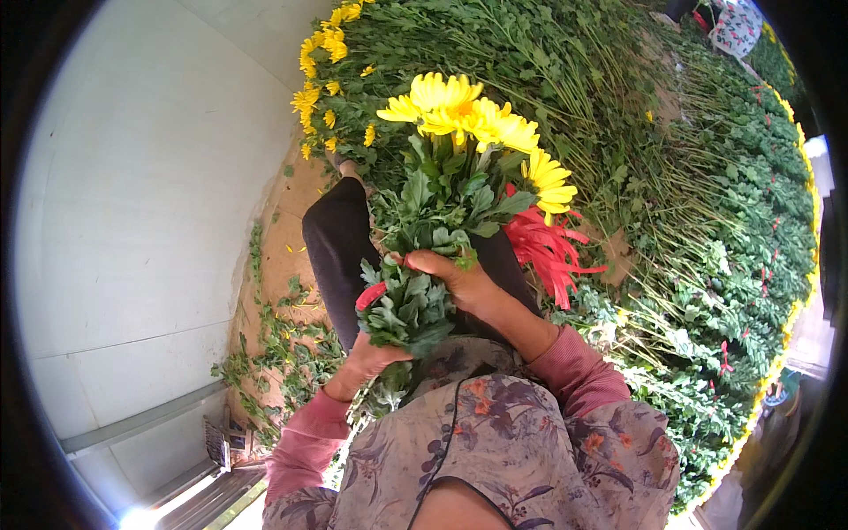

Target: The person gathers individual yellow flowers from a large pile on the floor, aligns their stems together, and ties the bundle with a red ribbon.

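A bunch of yellow chrysanthemums [442, 110] with green leafy stems is held upright over my lap. My right hand [446, 278] is closed round the middle of the bunch, with the flower heads above it. My left hand [375, 353] grips it lower down, its fingers partly hidden by leaves. A short red strip [371, 294] shows on the left of the bunch, between my hands. A cluster of loose red ribbons [552, 256] lies just right of the flowers, by my dark-trousered leg.
A large mass of cut chrysanthemum stems [636, 159] fills the right and top, with yellow heads along its outer edges. Fallen leaves [274, 397] litter the brown floor at lower left. A white wall [150, 221] stands on the left. A patterned cloth [733, 26] lies at upper right.
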Action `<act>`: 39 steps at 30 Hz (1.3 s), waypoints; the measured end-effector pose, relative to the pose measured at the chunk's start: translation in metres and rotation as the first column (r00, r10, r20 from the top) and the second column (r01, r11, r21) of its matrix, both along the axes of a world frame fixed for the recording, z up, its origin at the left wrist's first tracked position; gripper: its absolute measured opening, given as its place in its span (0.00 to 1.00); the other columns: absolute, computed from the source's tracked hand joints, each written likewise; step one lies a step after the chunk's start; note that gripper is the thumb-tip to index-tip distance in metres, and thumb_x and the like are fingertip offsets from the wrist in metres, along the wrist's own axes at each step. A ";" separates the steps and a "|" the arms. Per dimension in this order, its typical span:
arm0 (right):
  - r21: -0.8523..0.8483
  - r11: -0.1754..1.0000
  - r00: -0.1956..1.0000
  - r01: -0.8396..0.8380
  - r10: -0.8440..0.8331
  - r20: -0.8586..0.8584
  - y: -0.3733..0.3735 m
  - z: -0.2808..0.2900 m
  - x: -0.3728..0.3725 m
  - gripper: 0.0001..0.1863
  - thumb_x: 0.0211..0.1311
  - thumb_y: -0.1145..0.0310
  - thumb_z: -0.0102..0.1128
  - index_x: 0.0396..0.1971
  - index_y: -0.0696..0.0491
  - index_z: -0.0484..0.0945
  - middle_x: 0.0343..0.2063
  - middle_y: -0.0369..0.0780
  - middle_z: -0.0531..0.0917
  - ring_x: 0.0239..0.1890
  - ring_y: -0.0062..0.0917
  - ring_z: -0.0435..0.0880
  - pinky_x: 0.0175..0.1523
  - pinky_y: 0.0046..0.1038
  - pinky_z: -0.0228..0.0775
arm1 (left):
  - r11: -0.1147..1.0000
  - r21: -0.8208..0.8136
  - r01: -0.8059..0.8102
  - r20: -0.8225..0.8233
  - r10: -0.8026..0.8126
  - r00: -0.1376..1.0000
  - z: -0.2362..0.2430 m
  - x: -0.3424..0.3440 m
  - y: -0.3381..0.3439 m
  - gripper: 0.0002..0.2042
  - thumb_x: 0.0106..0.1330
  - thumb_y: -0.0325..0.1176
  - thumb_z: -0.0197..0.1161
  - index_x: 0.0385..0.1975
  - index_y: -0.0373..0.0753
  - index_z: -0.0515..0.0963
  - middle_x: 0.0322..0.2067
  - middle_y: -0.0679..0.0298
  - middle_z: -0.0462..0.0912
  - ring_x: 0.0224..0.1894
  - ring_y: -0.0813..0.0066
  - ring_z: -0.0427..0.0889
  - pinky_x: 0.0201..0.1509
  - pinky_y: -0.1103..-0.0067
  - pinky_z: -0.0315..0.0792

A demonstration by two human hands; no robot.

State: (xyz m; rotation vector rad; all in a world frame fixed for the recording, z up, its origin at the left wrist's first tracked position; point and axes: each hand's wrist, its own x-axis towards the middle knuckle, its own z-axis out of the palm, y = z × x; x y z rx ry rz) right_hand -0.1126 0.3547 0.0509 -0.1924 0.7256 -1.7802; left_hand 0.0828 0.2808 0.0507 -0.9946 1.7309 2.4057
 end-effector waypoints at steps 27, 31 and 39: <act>0.024 0.997 0.943 0.078 -0.066 -0.325 0.018 -0.004 -0.047 0.36 0.59 0.58 0.67 0.63 0.51 0.59 0.58 0.39 0.70 0.56 0.30 0.73 0.54 0.37 0.75 | 0.998 -0.062 -0.002 0.025 0.004 1.000 0.053 0.021 -0.086 0.37 0.37 0.16 0.72 0.55 0.35 0.72 0.47 0.64 0.80 0.48 0.75 0.77 0.54 0.76 0.72; 0.220 0.940 0.940 0.262 -0.197 -0.277 0.031 0.004 -0.066 0.23 0.66 0.57 0.59 0.51 0.61 0.70 0.38 0.47 0.81 0.37 0.34 0.84 0.39 0.33 0.80 | 0.969 -0.235 -0.076 0.028 0.085 0.996 0.041 0.017 -0.078 0.41 0.36 0.14 0.69 0.58 0.37 0.67 0.46 0.67 0.76 0.47 0.74 0.75 0.52 0.76 0.71; -0.158 0.927 0.807 0.341 -0.375 -0.456 0.021 0.021 -0.050 0.20 0.65 0.71 0.59 0.55 0.57 0.70 0.47 0.38 0.78 0.49 0.21 0.77 0.49 0.25 0.74 | 0.823 -0.564 -0.061 0.005 0.077 0.997 0.016 0.018 -0.075 0.29 0.37 0.20 0.70 0.46 0.35 0.74 0.36 0.65 0.82 0.36 0.75 0.78 0.44 0.76 0.73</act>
